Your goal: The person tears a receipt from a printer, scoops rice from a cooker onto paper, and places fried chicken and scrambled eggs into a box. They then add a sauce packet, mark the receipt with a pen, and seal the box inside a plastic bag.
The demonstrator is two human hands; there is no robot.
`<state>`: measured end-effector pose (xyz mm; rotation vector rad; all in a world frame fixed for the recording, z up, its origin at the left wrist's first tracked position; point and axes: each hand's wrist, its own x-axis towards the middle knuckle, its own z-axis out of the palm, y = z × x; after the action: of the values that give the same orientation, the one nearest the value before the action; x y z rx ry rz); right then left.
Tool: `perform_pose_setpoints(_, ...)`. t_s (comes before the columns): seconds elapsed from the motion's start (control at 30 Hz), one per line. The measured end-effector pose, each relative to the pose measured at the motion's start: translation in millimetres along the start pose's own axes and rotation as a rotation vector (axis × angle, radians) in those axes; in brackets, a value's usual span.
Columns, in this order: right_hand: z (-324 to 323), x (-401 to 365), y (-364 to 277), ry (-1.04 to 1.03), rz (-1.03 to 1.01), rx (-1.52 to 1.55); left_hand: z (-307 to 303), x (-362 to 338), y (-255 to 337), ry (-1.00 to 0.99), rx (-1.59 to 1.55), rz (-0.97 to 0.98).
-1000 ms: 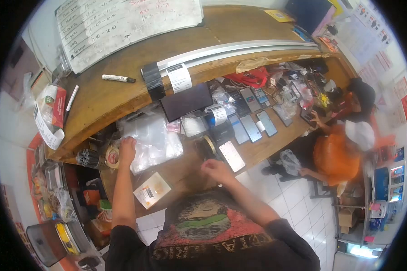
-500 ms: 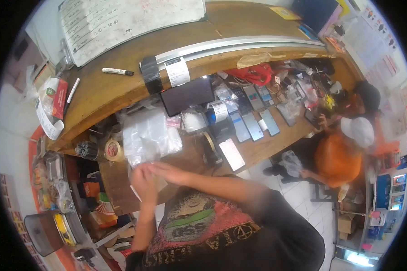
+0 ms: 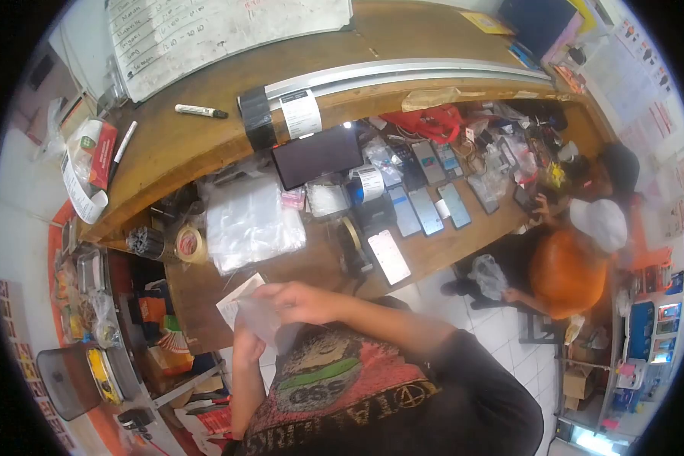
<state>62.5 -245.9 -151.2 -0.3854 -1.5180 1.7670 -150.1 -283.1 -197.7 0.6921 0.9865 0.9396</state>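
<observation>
A translucent plastic bag point(image 3: 260, 318) hangs between my two hands in front of my shirt. My left hand point(image 3: 247, 346) is low on its near side, with fingers curled on the bag. Higher up and to the right, my right hand point(image 3: 300, 302) pinches the bag's upper part. Behind the bag, a white paper or card point(image 3: 235, 298) lies at the desk's front edge. Farther back on the desk is a stack of clear plastic bags point(image 3: 254, 220), touched by neither hand.
Several phones point(image 3: 425, 211) lie right of a black tape dispenser point(image 3: 353, 247). A tape roll point(image 3: 190, 243) sits left of the bags. A dark screen point(image 3: 318, 158) stands behind. At right, a person in orange point(image 3: 568, 270) sits at the desk point(image 3: 463, 247).
Both hands have moved back from the bag stack toward my body, with the translucent bag now visible between them. My left hand is lower, and the white card behind is more exposed.
</observation>
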Motion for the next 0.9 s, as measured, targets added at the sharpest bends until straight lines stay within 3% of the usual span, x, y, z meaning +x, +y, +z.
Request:
perform_pose_setpoints(0.03,1,-3,-7,0.023,-0.037,0.014,6,-1,-1,0.03,0.085,0.016)
perform_pose_setpoints(0.13,-1,-13,-30,0.118,-0.015,0.112,-43,19,-36,0.01,-0.075,0.127)
perform_pose_setpoints(0.23,-4,-19,-23,0.223,0.006,0.115,-6,11,3,0.063,-0.503,0.078)
perform_pose_setpoints(0.27,-4,-19,-22,0.249,-0.021,0.172,-8,4,9,-0.287,-0.762,-0.017)
perform_pose_setpoints(0.37,-2,-21,-19,0.269,-0.085,0.195,-4,9,-24,0.063,-0.108,0.168)
perform_pose_setpoints(0.47,-3,-23,-28,0.369,-0.04,0.104,-41,31,-39,0.188,-0.13,0.175)
perform_pose_setpoints(0.53,-10,-24,-34,0.465,0.037,0.101,-60,26,-27,0.138,-0.211,0.158)
perform_pose_setpoints(0.67,-15,-18,-28,0.624,-0.03,0.357,-72,12,-9,0.062,-0.257,0.078)
perform_pose_setpoints(0.77,-28,-21,-22,0.575,0.032,0.045,-73,1,-2,0.1,-0.233,0.037)
perform_pose_setpoints(0.9,-26,-22,-22,0.568,0.128,0.077,-93,-4,-8,0.098,-0.311,0.086)
